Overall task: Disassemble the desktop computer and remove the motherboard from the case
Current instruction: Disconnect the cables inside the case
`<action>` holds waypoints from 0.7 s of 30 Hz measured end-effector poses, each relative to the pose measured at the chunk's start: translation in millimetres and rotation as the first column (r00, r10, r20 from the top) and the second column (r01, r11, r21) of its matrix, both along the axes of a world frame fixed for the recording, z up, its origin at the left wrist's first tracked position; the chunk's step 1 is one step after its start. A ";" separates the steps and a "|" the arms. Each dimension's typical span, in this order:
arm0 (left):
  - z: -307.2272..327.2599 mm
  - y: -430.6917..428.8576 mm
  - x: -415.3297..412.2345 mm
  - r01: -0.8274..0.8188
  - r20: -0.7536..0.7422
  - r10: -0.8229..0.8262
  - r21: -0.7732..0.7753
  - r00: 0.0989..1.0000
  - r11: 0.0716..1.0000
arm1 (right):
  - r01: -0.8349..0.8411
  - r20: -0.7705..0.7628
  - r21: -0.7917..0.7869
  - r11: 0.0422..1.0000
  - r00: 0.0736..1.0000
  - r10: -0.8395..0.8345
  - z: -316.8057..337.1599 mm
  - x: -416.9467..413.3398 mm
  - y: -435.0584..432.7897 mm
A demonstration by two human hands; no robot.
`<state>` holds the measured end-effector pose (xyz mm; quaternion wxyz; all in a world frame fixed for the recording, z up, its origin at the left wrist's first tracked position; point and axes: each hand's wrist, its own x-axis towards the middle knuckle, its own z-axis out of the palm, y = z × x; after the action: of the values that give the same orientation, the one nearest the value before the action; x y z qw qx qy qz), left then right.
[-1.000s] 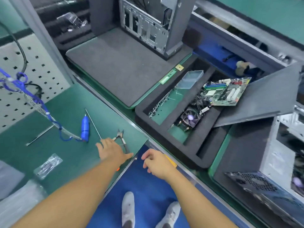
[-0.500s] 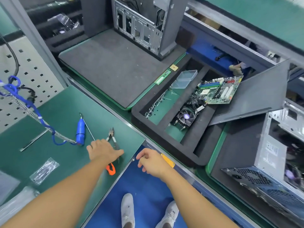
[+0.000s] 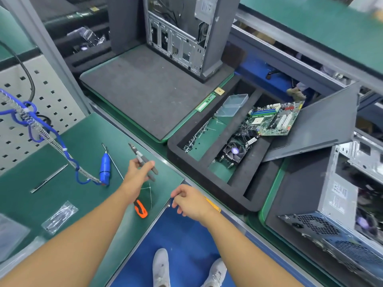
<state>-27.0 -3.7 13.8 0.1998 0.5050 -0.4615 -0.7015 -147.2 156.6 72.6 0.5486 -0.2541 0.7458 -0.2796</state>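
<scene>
Our left hand (image 3: 137, 172) is out over the green tabletop (image 3: 83, 146), and its grip holds a pair of grey-handled cutters (image 3: 143, 160) between thumb and fingers. The nose of the cutters points far and left. Our right hand (image 3: 190, 203) hangs at the near right edge of the tabletop, over the blue floor. Its grip is loose, with the fingers lightly curled and holding nothing.

The motherboard (image 3: 273, 119) is out of any case. It lies tilted at the far right end of a black foam tray (image 3: 207, 183), well to the right of our hands. A cooler fan (image 3: 234, 152) sits just near of it in the same tray, with wires running between them. A clear plastic box (image 3: 233, 105) sits in the tray's left compartment, at the far end. A grey side panel (image 3: 319, 125) leans over the tray's right edge.

One computer case (image 3: 182, 34) stands upright on a grey foam mat (image 3: 149, 94) at the far side, its open interior facing us. A second case (image 3: 339, 195) is at the right.

On the tabletop, left of our left hand, a blue electric screwdriver (image 3: 105, 165) lies on its coiled cable. An orange-handled knife (image 3: 141, 210) lies beside our left forearm. Further left there is a thin metal bar (image 3: 48, 179), and near of it a small plastic bag (image 3: 60, 216).
</scene>
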 end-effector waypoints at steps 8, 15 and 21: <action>74.9 41.6 -61.1 0.512 -0.255 -0.491 0.020 0.833 0.859 | 0.180 0.322 -0.214 0.960 0.941 -0.104 38.9 -41.7 13.6; 132.2 87.6 -139.7 0.749 -0.079 -0.785 -0.254 0.614 0.612 | 0.391 0.343 -0.287 0.875 0.894 -0.287 82.0 -101.9 75.3; 168.7 157.6 -235.2 0.780 -0.020 -0.880 -0.454 0.475 0.431 | 0.618 0.429 -0.455 0.641 0.783 -0.450 122.7 -158.8 153.6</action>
<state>-262.3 153.9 182.5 -0.0231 0.0647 -0.7481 -0.6600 -306.1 310.3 195.3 0.4354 -0.1309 0.5827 -0.6736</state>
